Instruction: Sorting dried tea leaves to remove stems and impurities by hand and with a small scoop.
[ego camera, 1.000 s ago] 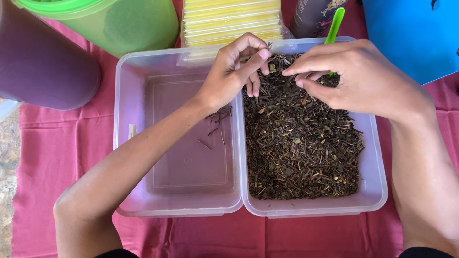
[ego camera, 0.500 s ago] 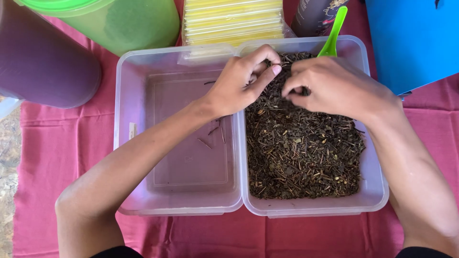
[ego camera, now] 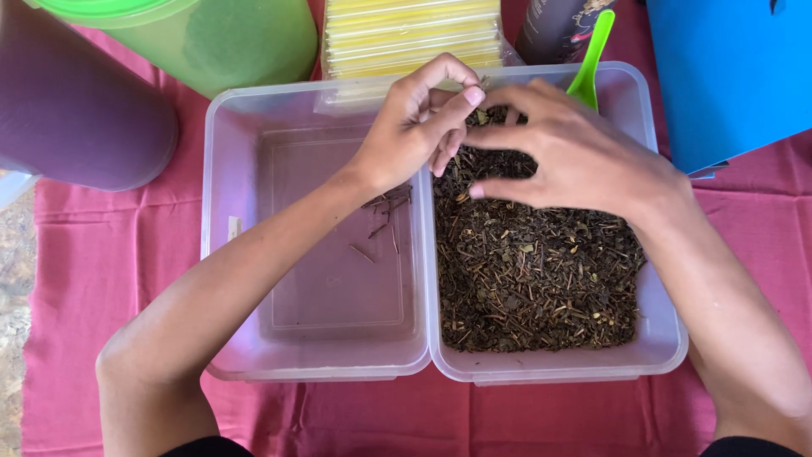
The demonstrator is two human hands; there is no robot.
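Observation:
Two clear plastic tubs stand side by side on a pink cloth [ego camera: 110, 254]. The right tub [ego camera: 660, 338] holds a heap of dark dried leaves and twigs [ego camera: 533, 279]. The left tub [ego camera: 228, 169] holds only a few small twigs [ego camera: 385, 216] near its right wall. My left hand [ego camera: 419, 127] hovers at the far edge where the tubs meet, thumb and forefinger pinched on a small twig. My right hand [ego camera: 575, 152] rests over the far part of the leaf heap, fingers spread and touching it. A green scoop [ego camera: 592, 55] sticks up behind it.
A green lidded container [ego camera: 228, 42] and a purple cylinder [ego camera: 76, 110] stand at the far left. A stack of yellow packets [ego camera: 406, 34] lies behind the tubs, with a dark bottle [ego camera: 554, 25] beside it. A blue folder [ego camera: 727, 76] sits at the far right.
My right hand has slid left along the far part of the leaf heap toward my left hand, uncovering the green scoop. My left hand stayed at the far edge, pinching.

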